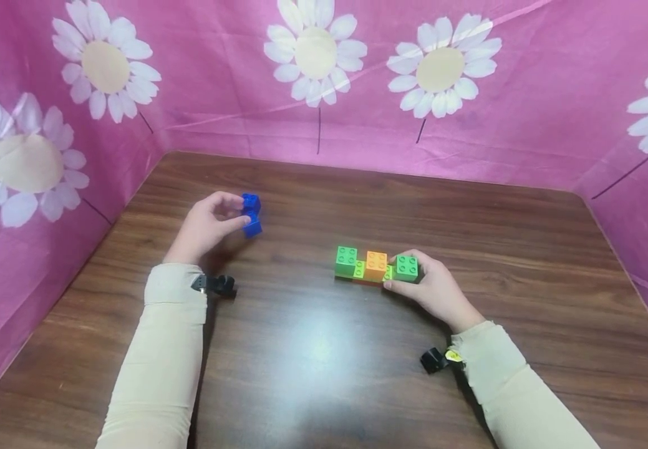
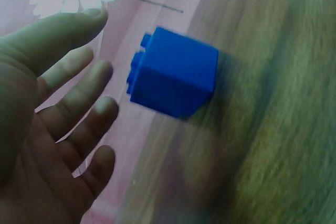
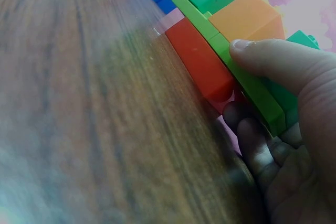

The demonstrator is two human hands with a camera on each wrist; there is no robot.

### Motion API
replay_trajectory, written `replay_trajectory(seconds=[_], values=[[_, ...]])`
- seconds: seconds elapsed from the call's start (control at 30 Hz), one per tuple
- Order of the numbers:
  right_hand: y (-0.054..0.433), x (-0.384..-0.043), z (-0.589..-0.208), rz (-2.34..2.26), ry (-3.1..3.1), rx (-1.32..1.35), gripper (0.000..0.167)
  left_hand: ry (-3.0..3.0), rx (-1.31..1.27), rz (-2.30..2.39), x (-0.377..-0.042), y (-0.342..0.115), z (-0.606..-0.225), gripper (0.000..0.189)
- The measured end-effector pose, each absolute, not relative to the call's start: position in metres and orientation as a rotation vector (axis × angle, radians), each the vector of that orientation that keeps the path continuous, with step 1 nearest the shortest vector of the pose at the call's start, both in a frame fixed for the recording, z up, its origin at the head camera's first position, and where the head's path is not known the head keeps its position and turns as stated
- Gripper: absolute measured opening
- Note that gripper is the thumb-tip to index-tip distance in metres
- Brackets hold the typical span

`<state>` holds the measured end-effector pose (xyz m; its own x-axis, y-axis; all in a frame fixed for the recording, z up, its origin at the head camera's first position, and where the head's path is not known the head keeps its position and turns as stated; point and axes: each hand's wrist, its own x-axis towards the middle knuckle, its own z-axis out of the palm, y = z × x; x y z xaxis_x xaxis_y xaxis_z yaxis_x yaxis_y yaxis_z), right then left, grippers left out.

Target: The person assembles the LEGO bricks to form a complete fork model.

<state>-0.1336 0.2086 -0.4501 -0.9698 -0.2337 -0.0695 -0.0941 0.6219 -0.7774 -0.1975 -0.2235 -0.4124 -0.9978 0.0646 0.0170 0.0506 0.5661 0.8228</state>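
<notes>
Two blue toy building blocks, one farther back (image 1: 251,202) and one nearer (image 1: 253,226), are on the left half of the table. Beside them is my left hand (image 1: 208,221); in the left wrist view its fingers are loosely spread, with a gap to a blue block (image 2: 176,72). My right hand (image 1: 433,284) grips the right end of a toy block assembly (image 1: 360,270), thumb on its near side. That assembly has a red block (image 3: 202,64) underneath, a lime layer (image 3: 223,48), and an orange block (image 3: 249,19) between two green ones on top.
A brown wooden table (image 1: 301,349) lies under everything. Pink cloth (image 1: 217,75) with white daisies stands around its back and sides. Black wrist cameras are strapped at the left sleeve (image 1: 174,318) and right sleeve (image 1: 503,365).
</notes>
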Motion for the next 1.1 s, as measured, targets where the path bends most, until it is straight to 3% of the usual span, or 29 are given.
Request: replay_trajectory(seconds=[0.57, 0.9, 1.1], values=[[0.209, -0.131, -0.448, -1.285, 2.656, -0.256, 0.046, 2.629, 0.052, 1.203, -0.196, -0.231, -0.423, 0.070], [0.212, -0.133, -0.449, -1.319, 2.687, -0.290, 0.045, 2.699, 0.071, 1.177, -0.199, -0.224, -0.427, 0.051], [0.211, -0.129, -0.447, -1.447, 2.679, -0.257, 0.045, 2.726, 0.085, 1.201, -0.197, -0.223, -0.432, 0.049]])
